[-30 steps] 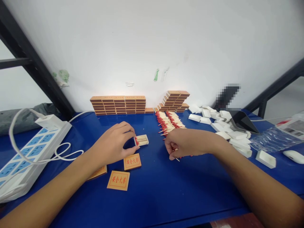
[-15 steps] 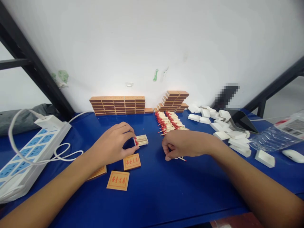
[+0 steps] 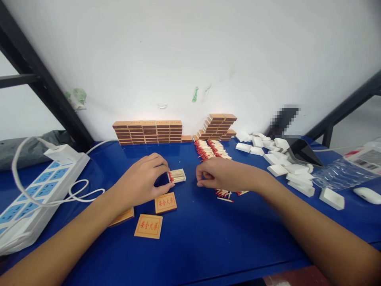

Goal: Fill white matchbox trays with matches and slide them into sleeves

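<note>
A small white matchbox tray [image 3: 177, 176] lies on the blue table with red-headed matches in it. My left hand [image 3: 149, 174] has its thumb and fingers closed on the tray's left end. To the right of the tray, my right hand [image 3: 216, 174] is in a pinch above the table. Whatever its fingertips hold is hidden or too small to make out. Loose matches [image 3: 224, 194] lie under and beside it, and a large pile of matches [image 3: 208, 147] is just behind. Two orange matchbox covers [image 3: 166, 203] with red characters lie in front of my left hand; another is partly hidden by my wrist.
Stacked matchboxes [image 3: 149, 133] line the wall, with a stepped stack [image 3: 218, 127] farther right. White trays [image 3: 300, 178] are heaped at the right near a dark tablet-like device [image 3: 303, 153] and a white mouse [image 3: 367, 195]. A power strip [image 3: 44, 190] with looping cables lies left.
My right hand has moved left, toward the tray, uncovering loose matches on the table. My left hand and the tray have stayed in place.
</note>
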